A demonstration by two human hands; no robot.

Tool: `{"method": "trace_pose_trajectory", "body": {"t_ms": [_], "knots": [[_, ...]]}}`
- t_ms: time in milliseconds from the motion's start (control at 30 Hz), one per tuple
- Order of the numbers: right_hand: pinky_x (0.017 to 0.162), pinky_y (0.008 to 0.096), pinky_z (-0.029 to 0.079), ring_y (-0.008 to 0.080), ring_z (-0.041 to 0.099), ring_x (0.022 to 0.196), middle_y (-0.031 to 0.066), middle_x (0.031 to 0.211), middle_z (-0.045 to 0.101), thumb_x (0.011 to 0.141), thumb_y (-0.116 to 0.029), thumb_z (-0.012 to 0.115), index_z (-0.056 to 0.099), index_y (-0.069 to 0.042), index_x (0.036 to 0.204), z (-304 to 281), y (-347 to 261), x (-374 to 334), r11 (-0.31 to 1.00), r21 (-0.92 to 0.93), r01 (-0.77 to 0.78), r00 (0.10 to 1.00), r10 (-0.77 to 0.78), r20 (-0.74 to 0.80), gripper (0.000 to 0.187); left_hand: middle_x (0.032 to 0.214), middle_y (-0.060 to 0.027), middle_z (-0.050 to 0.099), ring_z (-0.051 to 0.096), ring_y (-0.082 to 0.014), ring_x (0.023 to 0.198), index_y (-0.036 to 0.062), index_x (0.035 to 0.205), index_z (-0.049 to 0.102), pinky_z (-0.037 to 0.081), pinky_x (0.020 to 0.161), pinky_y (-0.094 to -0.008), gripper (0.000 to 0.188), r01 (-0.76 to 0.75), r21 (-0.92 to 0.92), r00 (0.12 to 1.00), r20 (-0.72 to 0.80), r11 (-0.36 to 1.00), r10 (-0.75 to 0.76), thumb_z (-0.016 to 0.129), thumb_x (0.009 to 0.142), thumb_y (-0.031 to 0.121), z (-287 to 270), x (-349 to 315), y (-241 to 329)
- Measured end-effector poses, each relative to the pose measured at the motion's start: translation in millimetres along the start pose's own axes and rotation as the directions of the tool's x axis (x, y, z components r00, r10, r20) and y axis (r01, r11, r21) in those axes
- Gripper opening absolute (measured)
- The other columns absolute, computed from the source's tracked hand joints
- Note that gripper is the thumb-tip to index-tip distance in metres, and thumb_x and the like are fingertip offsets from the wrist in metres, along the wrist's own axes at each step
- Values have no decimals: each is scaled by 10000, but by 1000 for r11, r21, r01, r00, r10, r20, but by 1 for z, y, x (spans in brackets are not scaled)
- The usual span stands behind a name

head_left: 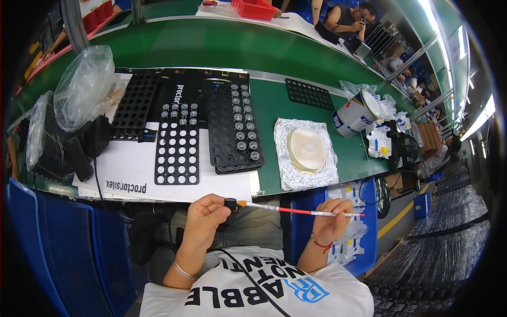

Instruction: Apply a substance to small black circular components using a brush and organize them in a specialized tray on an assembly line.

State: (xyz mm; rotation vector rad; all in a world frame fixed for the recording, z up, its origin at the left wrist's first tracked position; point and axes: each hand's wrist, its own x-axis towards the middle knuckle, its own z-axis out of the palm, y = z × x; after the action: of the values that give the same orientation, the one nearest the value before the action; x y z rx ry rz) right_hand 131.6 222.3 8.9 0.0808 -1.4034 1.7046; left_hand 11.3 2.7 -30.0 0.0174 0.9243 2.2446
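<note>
Between the thumb and fingers of my left hand [207, 217] is a small black cylindrical part [231, 204], held over my lap just off the table's near edge. My right hand [332, 215] pinches the rear of a thin paintbrush [296, 211] with a red and white handle. The brush lies level, its brownish tip against or right beside the black part; contact is hard to make out. In front of my hands, a round dish with pale contents [308, 149] rests on a crumpled printed white sheet [285, 179].
Black trays [177, 158] stand at the left, one bearing rows of small clear-topped round parts [237, 117]. A paint can [353, 117] tilts at the right beside white plastic pieces [378, 142]. Plastic bags [84, 87] crowd the far left. Co-workers [348, 20] sit beyond the green partition.
</note>
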Motion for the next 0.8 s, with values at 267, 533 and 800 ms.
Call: {"method": "trace_pose_trajectory", "body": {"t_ms": [267,533,800], "knots": [[471,248,367,156,419,548,111,655,468,816,-170,501,394,-33,756,-2,-1,-2,1000,9,-28,999,27,44,184,778,-53,613,540,-50,647,-14,871,561,420,586,-144,148,-26,43,1000,18,999,26,626,738,-23,2,-2,3],[470,249,355,149,410,553,111,657,472,811,-168,503,406,-34,750,-1,-2,0,1000,-23,-15,996,17,87,176,784,-59,615,529,-45,631,-6,885,557,412,562,-145,153,-2,1,999,41,1000,2,627,749,-4,-4,-3,3],[463,257,349,151,401,554,102,651,460,800,-159,502,405,-42,734,-5,-3,3,1000,-30,-4,992,8,128,167,822,-121,624,469,-40,571,3,891,555,367,505,-147,133,59,-97,994,102,993,-49,608,771,18,-2,-2,5]]}}
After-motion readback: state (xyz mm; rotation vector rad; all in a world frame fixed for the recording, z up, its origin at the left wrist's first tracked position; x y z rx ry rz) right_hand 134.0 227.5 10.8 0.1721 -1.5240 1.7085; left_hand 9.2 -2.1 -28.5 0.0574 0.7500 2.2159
